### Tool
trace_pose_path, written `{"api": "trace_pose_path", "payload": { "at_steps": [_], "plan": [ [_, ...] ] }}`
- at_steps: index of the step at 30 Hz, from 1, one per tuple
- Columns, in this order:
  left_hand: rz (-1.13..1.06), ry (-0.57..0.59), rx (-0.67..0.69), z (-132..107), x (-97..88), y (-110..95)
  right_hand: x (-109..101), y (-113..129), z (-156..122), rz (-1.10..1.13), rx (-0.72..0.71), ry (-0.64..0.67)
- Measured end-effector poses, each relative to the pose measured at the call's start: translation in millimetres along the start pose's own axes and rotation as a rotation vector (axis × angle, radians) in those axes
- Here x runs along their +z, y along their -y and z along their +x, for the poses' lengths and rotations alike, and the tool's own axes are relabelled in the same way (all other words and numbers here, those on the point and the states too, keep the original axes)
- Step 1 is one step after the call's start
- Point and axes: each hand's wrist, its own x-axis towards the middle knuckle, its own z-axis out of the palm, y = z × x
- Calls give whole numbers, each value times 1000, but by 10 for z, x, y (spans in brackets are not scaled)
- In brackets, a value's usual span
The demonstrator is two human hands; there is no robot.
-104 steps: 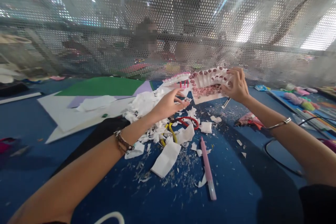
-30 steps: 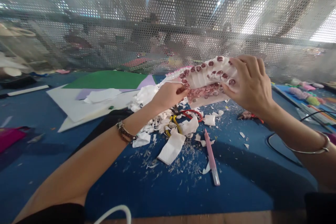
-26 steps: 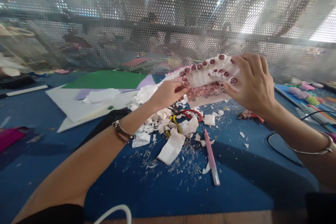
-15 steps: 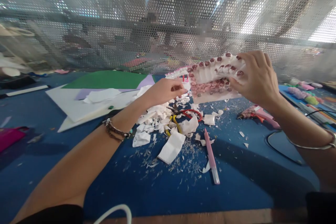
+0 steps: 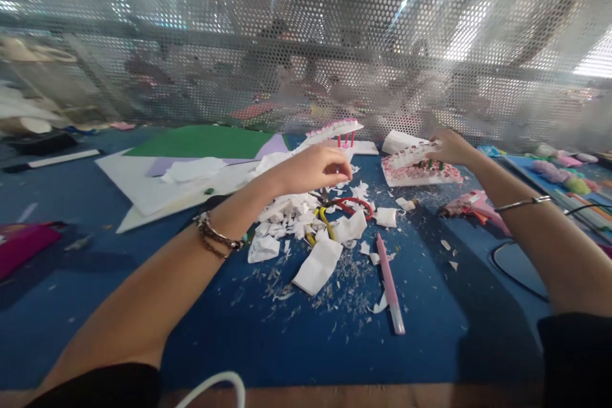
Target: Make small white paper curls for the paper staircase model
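Lowered from mid-air, the paper model (image 5: 421, 171) has been set on the bench (image 5: 287, 344) right of the scrap pile (image 5: 291, 217), its upper strip pinched by the right hand (image 5: 449, 146). The left hand (image 5: 313, 169) is held curled above that pile (any pinch cannot be told). Light and crushable, the model is best gripped by its base.

Bright overhead glare, blurred mesh backdrop — wide-angle edge distortion

Decorated foam piece (image 5: 421, 172): no writing legible
Pink pen (image 5: 391, 285): no readable print
Paper scraps (image 5: 318, 266): blank
Green sheet (image 5: 205, 141): no lettering
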Motion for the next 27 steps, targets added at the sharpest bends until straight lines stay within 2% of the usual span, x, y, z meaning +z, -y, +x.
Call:
{"api": "trace_pose_path", "payload": {
  "at_steps": [4,5,7,9,11,13,15,17,20,23,25,27],
  "plan": [
    [46,281,12,29,288,-76,76,61,-3,-12,7,1],
    [83,320,0,33,372,-92,61,101,-22,-11,6,-8],
    [168,335,0,43,512,-110,-4,219,-80,-3,-9,-29],
    [220,294,22,55,582,-106,-113,382,-171,11,-42,-53],
    [171,246,40,70,569,-82,-261,580,-293,27,-90,-77],
    [9,215,41,82,503,-48,-429,795,-442,60,-149,-105],
    [-177,202,25,85,429,-16,-587,1007,-599,217,-280,-139],
    [-328,209,-7,79,378,-2,-697,1198,-741,419,-385,-76],
    [-540,233,-36,60,345,-34,-735,1420,-891,741,-399,71],
    [-655,230,5,36,314,-136,-685,1552,-969,986,-437,186],
    [-658,210,42,14,285,-230,-676,1587,-1004,1074,-459,234],
    [-626,163,55,-13,259,-331,-718,1578,-1046,1047,-419,262]
  ]
}}
